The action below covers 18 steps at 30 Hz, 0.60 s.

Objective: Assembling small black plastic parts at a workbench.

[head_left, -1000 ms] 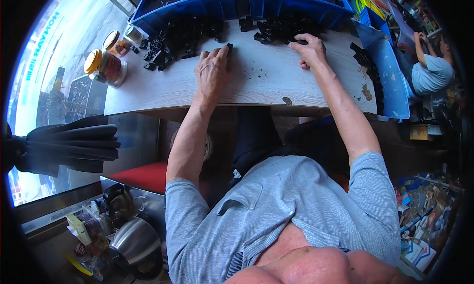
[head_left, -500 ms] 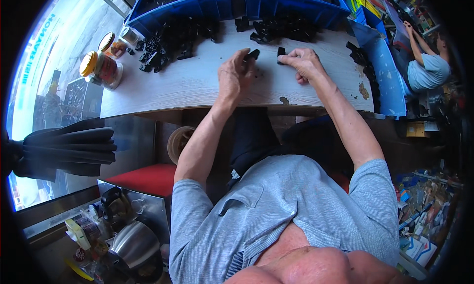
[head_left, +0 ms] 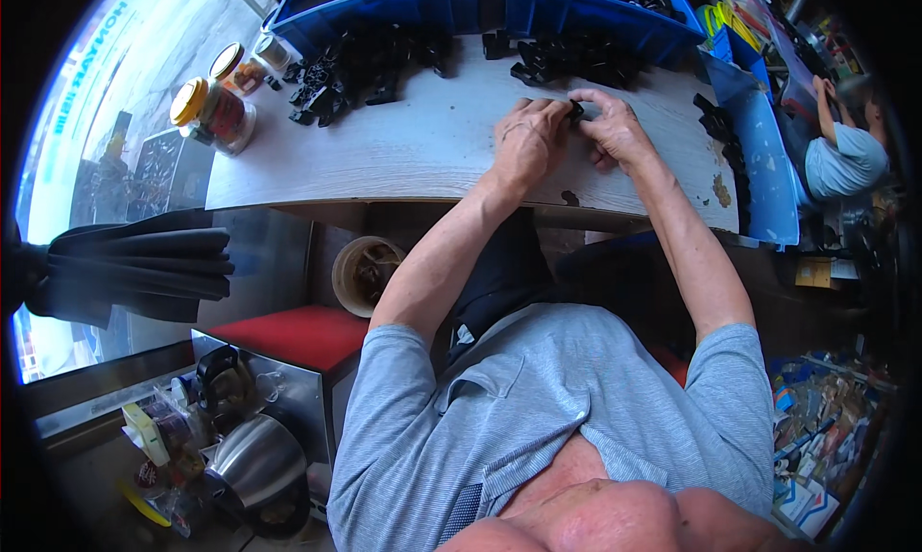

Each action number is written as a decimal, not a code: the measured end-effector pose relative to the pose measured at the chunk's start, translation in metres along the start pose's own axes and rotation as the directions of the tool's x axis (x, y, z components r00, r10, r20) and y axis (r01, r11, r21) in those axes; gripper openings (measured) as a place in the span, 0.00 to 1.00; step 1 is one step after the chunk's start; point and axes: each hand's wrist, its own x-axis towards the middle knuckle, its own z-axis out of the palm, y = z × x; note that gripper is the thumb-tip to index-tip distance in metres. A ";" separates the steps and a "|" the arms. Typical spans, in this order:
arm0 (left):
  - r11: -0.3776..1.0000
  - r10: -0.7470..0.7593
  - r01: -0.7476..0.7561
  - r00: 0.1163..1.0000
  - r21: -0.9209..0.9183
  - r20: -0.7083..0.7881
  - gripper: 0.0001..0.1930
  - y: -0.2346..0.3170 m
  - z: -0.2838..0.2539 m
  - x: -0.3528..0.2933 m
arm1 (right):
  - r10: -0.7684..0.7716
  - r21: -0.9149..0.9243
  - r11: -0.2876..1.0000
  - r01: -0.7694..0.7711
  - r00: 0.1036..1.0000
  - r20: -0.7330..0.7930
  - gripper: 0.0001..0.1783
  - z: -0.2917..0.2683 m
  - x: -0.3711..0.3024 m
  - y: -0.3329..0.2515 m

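My left hand (head_left: 529,141) and my right hand (head_left: 617,132) meet over the front part of the white wood-grain table (head_left: 403,158). Between their fingertips is a small black plastic part (head_left: 575,111), gripped from both sides and partly covered by the fingers. Whether it is one piece or two pressed together I cannot tell. Just beyond my hands lies a pile of similar black parts (head_left: 586,60). Farther left spreads another heap of black parts (head_left: 370,67).
Two blue bins (head_left: 394,10) of black parts line the table's back. Yellow-lidded jars (head_left: 219,118) stand at the left edge. At the right is a worn blue tray (head_left: 768,158) beside a row of black pieces (head_left: 718,125). A co-worker (head_left: 845,158) sits beyond it.
My hands were apart, each with a black part. The left hand has moved right to meet the right hand, and the fingers now close together. The whole view has shifted slightly.
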 end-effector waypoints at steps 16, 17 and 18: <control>0.996 0.068 -0.069 0.997 -0.049 -0.029 0.10 -0.012 -0.009 0.002 | -0.038 -0.066 0.997 0.038 0.999 0.011 0.15 0.007 0.008 0.004; 0.997 0.063 -0.064 0.997 -0.031 -0.034 0.10 -0.015 -0.008 0.001 | -0.031 -0.074 0.997 0.032 0.999 0.009 0.16 0.008 0.009 0.004; 0.995 0.068 -0.069 0.997 -0.071 -0.024 0.11 -0.018 -0.006 0.000 | -0.028 -0.083 0.996 0.028 1.000 0.009 0.16 0.010 0.009 0.004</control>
